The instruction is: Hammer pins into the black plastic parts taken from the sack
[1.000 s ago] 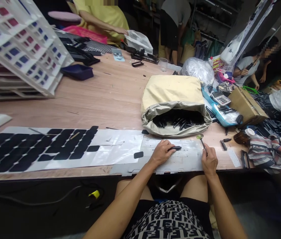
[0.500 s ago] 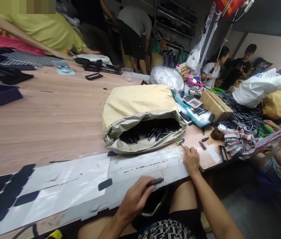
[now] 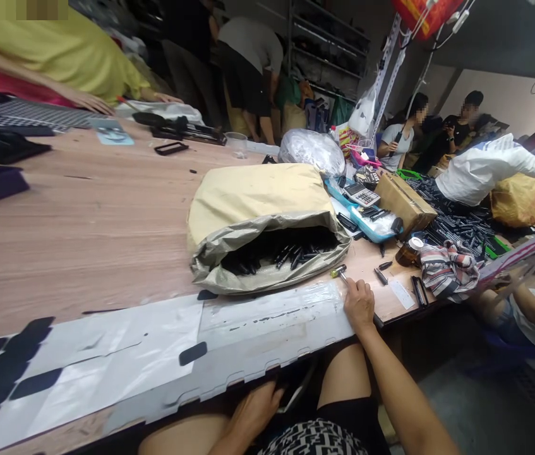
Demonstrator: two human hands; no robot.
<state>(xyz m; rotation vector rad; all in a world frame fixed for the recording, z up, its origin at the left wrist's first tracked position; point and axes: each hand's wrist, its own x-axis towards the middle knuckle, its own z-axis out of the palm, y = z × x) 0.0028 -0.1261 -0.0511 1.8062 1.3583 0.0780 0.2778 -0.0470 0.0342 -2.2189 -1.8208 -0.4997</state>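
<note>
right hand (image 3: 359,304) clamps small yellow-tipped metal hammer (image 3: 338,271); left hand (image 3: 254,407), grip i cannot tell, seems fetching or releasing low; lifting needs clearance.

Our right grip (image 3: 360,305) holds a small hammer (image 3: 338,272) at the right end of a grey board (image 3: 267,341) on the worktop (image 3: 106,240), near a pale sack (image 3: 258,196) whose open mouth shows black pieces (image 3: 295,254). Our left grip (image 3: 254,407) is below the board's edge, its grasp unclear. We see a calculator (image 3: 362,194) beside a cardboard box (image 3: 404,202).
</note>
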